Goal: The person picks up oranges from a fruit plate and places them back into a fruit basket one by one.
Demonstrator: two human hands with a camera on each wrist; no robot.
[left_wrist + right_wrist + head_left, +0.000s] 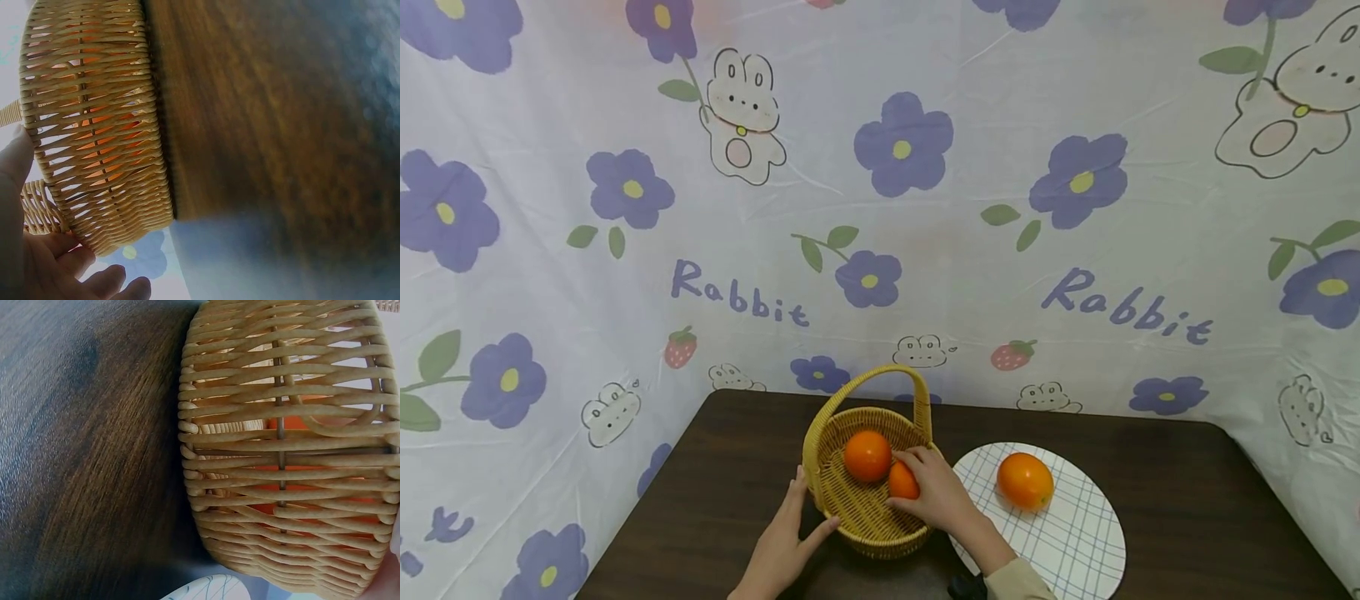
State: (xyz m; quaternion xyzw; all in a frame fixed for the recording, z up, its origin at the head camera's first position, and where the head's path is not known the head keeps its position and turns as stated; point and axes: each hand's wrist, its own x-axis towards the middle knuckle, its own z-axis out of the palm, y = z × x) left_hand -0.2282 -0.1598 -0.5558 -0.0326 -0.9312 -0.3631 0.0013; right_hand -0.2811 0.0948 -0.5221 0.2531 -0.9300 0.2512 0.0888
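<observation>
A yellow wicker basket (865,533) with a tall arched handle stands on the table. One orange (868,456) lies inside it, and beside that my right hand (932,492) reaches over the rim and grips a second orange (903,481), partly hidden by the fingers. My left hand (782,537) rests against the basket's left side, thumb at the near rim and fingers extended along the wall. In the left wrist view, the left fingers (75,259) are spread beside the woven wall (94,125). Orange colour shows through the weave (281,519) in the right wrist view.
Right of the basket lies a round white plate (1075,542) with a blue grid pattern, bearing another orange (1026,482). The dark wooden table (1187,492) ends at a hanging cloth (970,250) printed with flowers and rabbits. A small black object (967,587) sits by the right wrist.
</observation>
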